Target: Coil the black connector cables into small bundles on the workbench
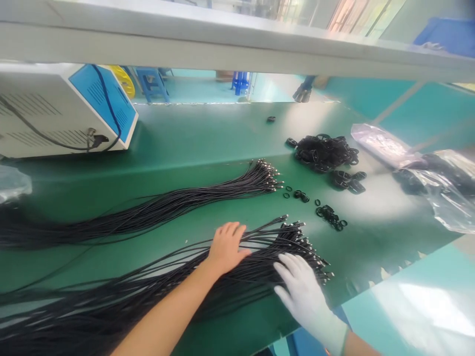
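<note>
My bare left hand (227, 246) lies flat, fingers stretched out, on the near bundle of thin black cables (260, 247) on the green bench mat (208, 143). My right hand (302, 287), in a white glove, rests open on the same bundle close to its metal-tipped ends (315, 252). A second cable bundle (178, 202) lies farther back, its tips pointing right. Small black rings (330, 216) are scattered just beyond the cable ends, and a bigger heap of black rings (322, 152) sits behind them.
A white and blue machine box (70, 109) with a plugged-in cord stands at the back left. Clear plastic bags (441, 188) with dark parts lie at the right. A grey shelf rail (237, 44) runs overhead. The mat's front edge (389, 274) is close on the right.
</note>
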Motion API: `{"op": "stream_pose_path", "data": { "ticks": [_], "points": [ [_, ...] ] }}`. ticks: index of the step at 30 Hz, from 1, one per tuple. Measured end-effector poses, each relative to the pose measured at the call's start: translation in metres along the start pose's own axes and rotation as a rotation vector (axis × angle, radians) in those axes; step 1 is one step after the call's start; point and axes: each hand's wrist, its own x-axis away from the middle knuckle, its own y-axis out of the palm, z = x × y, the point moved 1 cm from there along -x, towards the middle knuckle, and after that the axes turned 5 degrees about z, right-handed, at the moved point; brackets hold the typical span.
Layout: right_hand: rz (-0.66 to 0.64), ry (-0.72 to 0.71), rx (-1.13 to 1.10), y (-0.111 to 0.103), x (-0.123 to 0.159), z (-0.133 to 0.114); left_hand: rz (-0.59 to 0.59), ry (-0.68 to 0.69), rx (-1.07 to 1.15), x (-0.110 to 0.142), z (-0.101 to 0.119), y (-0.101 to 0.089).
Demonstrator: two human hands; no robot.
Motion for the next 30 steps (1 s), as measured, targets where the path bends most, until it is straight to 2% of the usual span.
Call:
{"op": "stream_pose_path", "data": {
  "ticks": [3,5,7,9,11,15,17,19,21,25,30],
  "points": [
    [-0.091,-0.151,-0.09,0.008,0.01,-0.014,-0.003,0.059,-0.02,0.007,0.014,0.015],
    [-0.111,-0.206,-0.115,0.016,0.02,-0.018,0.021,0.041,-0.049,0.011,0.02,0.022],
    [-0.012,-0.205,-0.103,0.021,0.026,-0.019,0.055,0.014,-0.077,0.012,0.021,0.026],
    [0.144,-0.168,-0.059,0.023,0.024,-0.016,0.078,0.017,-0.092,0.01,0.021,0.027],
    [0.242,-0.134,-0.013,0.023,0.015,-0.012,0.093,0.035,-0.098,0.003,0.02,0.026],
    [0.246,-0.076,0.019,0.02,-0.01,-0.002,0.131,0.033,-0.104,-0.008,0.01,0.011],
    [0.255,-0.02,0.041,0.017,-0.021,0.005,0.15,0.024,-0.103,-0.002,0.006,0.001],
    [0.257,0.024,0.072,0.012,-0.034,0.012,0.169,0.0,-0.111,0.016,0.006,-0.005],
    [0.226,0.031,0.105,0.005,-0.049,0.02,0.187,-0.036,-0.131,0.04,0.011,-0.004],
    [0.084,-0.026,0.176,-0.012,-0.075,0.032,0.218,-0.042,-0.151,0.078,0.024,0.013],
    [-0.071,-0.044,0.313,-0.03,-0.098,0.037,0.26,-0.011,-0.115,0.088,0.021,0.024]
  ]
}}
